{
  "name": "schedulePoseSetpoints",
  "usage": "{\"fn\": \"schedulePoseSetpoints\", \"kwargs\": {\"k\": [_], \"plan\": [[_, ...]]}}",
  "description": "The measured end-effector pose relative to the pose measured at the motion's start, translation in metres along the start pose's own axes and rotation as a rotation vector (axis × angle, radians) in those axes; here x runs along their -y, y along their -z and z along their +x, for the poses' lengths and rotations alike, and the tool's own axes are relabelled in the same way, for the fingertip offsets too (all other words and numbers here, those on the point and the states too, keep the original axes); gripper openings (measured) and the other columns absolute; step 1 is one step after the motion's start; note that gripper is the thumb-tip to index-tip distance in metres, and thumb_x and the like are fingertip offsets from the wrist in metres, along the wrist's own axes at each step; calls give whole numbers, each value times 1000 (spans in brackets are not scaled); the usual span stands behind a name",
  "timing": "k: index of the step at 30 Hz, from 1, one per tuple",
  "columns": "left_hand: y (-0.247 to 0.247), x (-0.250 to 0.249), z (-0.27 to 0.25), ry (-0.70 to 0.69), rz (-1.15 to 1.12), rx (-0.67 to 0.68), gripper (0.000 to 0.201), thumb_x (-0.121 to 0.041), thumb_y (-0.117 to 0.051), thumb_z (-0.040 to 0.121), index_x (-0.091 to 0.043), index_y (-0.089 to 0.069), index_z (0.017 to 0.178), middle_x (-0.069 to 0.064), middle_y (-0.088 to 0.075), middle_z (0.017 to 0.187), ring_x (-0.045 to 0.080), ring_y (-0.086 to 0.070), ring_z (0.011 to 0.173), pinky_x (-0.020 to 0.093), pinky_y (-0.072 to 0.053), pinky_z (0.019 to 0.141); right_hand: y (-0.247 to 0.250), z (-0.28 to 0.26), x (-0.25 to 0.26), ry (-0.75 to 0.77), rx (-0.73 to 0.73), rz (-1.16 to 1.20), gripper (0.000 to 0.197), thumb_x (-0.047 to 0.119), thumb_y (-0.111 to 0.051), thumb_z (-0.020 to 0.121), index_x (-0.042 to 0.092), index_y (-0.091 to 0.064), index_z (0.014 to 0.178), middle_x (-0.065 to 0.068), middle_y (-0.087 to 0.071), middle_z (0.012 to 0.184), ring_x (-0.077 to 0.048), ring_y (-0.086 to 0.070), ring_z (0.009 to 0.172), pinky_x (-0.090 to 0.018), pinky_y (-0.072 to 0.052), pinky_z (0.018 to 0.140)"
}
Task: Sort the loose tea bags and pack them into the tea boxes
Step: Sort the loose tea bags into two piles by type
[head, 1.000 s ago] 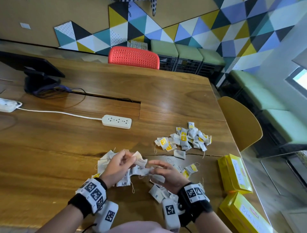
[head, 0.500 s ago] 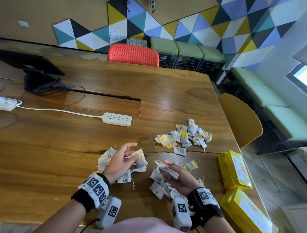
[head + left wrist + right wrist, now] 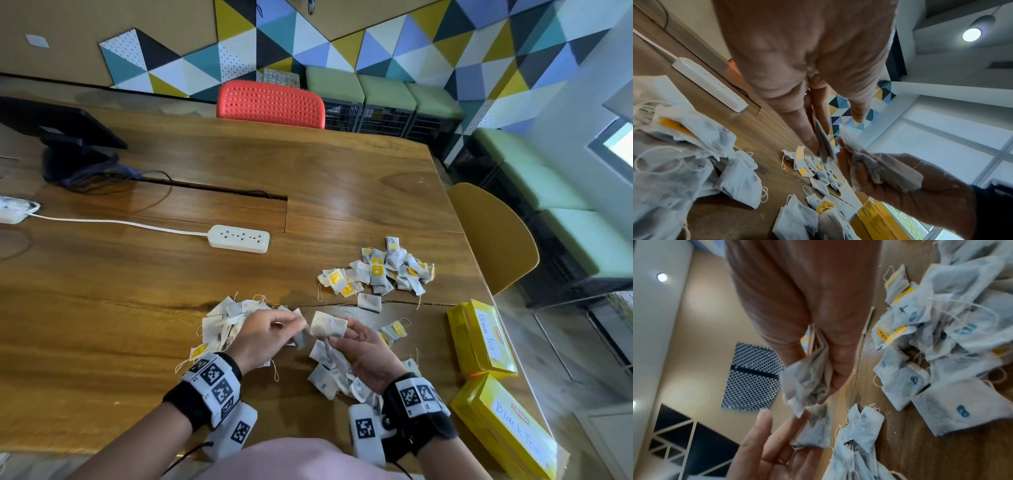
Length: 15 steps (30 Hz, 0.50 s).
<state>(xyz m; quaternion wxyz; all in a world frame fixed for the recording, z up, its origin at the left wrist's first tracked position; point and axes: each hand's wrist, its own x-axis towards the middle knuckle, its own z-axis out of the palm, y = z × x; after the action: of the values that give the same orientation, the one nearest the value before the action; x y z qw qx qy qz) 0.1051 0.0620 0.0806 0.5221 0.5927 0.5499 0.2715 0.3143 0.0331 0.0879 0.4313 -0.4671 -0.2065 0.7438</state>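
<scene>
Loose white tea bags lie in three heaps on the wooden table [image 3: 102,325]: a left heap [image 3: 221,322], a near heap [image 3: 325,377] and a far heap with yellow tags [image 3: 380,270]. My left hand [image 3: 293,327] pinches one tea bag [image 3: 302,338] between thumb and fingers [image 3: 807,138]. Right beside it, my right hand [image 3: 342,334] grips a small bunch of tea bags [image 3: 327,327], crumpled in the palm in the right wrist view [image 3: 809,378]. The two held lots almost touch. Two yellow tea boxes, marked Green Tea [image 3: 479,339] and Black Tea [image 3: 507,428], lie at the right edge.
A white power strip [image 3: 239,238] with its cable lies mid-table. A black monitor stand [image 3: 72,157] is at the far left. A red chair [image 3: 270,104] stands behind the table, a yellow chair [image 3: 493,236] at its right side.
My right hand has lifted off the near heap with its bags and come up. My left hand has left the left heap and moved right to meet it.
</scene>
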Motion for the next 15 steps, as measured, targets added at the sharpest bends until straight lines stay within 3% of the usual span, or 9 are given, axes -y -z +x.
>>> {"fn": "schedulePoseSetpoints", "kwargs": {"k": [4, 8, 11, 13, 15], "plan": [[-7, -3, -1, -45, 121, -9, 38, -50, -72, 76, -23, -74, 103, -17, -68, 100, -5, -59, 95, 9, -43, 81, -8, -2, 1, 63, -47, -246, 26, -14, -61, 82, -1, -60, 105, -19, -71, 98, -27, -68, 86, -32, -57, 75], [-11, 0, 1, -67, 56, -38, 37, -54, -74, 65, -24, -75, 87, -10, -72, 85, -2, -63, 79, 12, -48, 70, -12, 1, -1, 84, -128, -428, 34, -10, -69, 78, -5, -56, 109, -13, -72, 91, -24, -69, 81, -30, -56, 67], [-9, -2, 2, -72, 36, -43, 17, -40, -80, 70, -27, -70, 75, -8, -70, 76, 2, -63, 70, 19, -51, 66, -11, 0, -2, 72, -119, -456, 40, -10, -72, 76, -6, -54, 111, -12, -70, 89, -22, -69, 78, -27, -55, 64], [0, 0, 4, -90, 62, -91, 14, -29, -81, 74, -23, -69, 74, -9, -67, 71, 0, -60, 64, 13, -47, 60, -8, 0, -2, 58, -141, -431, 40, -11, -71, 76, -5, -53, 112, -13, -71, 94, -24, -70, 82, -28, -56, 66], [16, 9, 5, -94, 138, -179, 13, -20, -79, 77, -21, -66, 74, -9, -64, 69, 2, -57, 61, 10, -44, 56, -2, 0, -2, 16, -158, -349, 39, -11, -68, 79, -7, -53, 115, -18, -71, 103, -29, -69, 94, -33, -58, 74]]}}
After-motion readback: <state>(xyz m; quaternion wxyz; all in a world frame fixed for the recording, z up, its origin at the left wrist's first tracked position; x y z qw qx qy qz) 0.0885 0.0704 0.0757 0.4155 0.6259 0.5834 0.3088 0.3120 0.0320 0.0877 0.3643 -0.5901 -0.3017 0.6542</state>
